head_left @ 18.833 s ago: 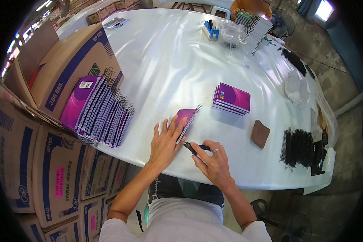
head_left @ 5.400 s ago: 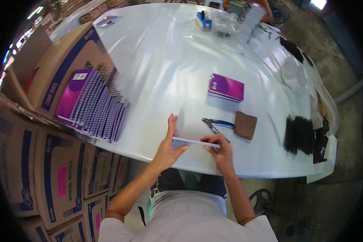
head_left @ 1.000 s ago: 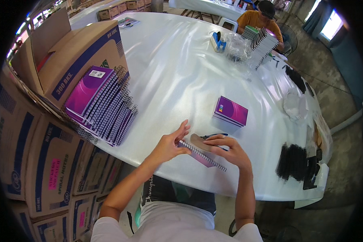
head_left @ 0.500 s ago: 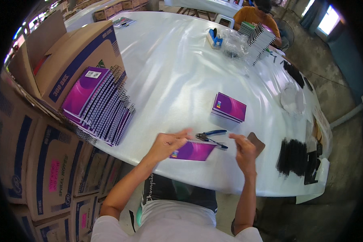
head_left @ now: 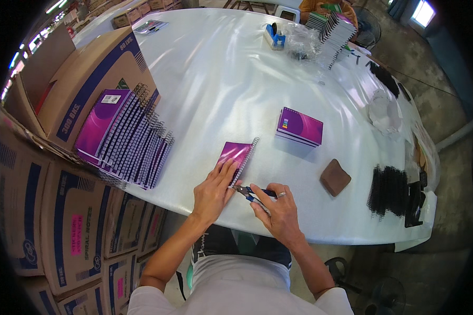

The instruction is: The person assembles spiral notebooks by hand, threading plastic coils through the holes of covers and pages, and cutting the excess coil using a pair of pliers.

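Observation:
A purple spiral notebook [head_left: 236, 150] lies slanted on the white-covered table before me, its wire coil running up its right edge. My left hand [head_left: 212, 190] holds it, the fingers laid over the cover and the thumb beside the near end of the coil. In my right hand [head_left: 278, 212] are blue-handled cutting pliers [head_left: 251, 193], their handles a little apart. The pliers' jaws meet the near end of the coil, close to my left thumb; whether they touch the wire is too small to tell.
Beyond my right hand sit a short stack of purple notebooks [head_left: 300, 127] and a brown block [head_left: 335, 178]. Black plastic coils [head_left: 388, 192] lie at the right edge. A tall notebook stack [head_left: 123, 139] leans by cartons [head_left: 97, 84] at left. Another person [head_left: 347, 10] sits across the table.
The notebook has turned so its coil faces right, and my left hand has come down on it. My right hand has picked up the pliers from the table and brought them to the coil.

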### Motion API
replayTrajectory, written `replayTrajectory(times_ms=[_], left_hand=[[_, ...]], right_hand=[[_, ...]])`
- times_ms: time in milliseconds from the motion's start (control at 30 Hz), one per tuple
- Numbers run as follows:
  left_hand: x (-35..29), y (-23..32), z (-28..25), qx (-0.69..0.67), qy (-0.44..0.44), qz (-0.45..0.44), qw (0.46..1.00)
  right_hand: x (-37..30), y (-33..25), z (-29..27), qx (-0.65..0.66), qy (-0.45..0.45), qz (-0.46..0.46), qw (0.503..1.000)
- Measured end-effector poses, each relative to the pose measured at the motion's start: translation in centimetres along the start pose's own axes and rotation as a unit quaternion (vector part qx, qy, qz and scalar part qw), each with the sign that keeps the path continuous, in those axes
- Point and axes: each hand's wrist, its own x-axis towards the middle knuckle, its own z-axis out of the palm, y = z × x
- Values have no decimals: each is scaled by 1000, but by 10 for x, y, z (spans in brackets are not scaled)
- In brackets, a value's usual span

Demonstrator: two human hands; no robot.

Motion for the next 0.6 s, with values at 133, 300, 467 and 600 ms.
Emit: replayTrajectory(times_ms=[133,300,467,600], left_hand=[[2,3,-1,-1,3,-7,1000],[5,5,1,12,18,4,1000],[9,7,-10,33,-2,28,999],[19,3,-30,106,12,88,990]], right_hand=[[1,-1,0,-24,14,-5,1000],[4,0,-3,-35,24,-12,999],[22,4,-23,339,-288,372,815],[45,27,-33,379,-296,263,836]])
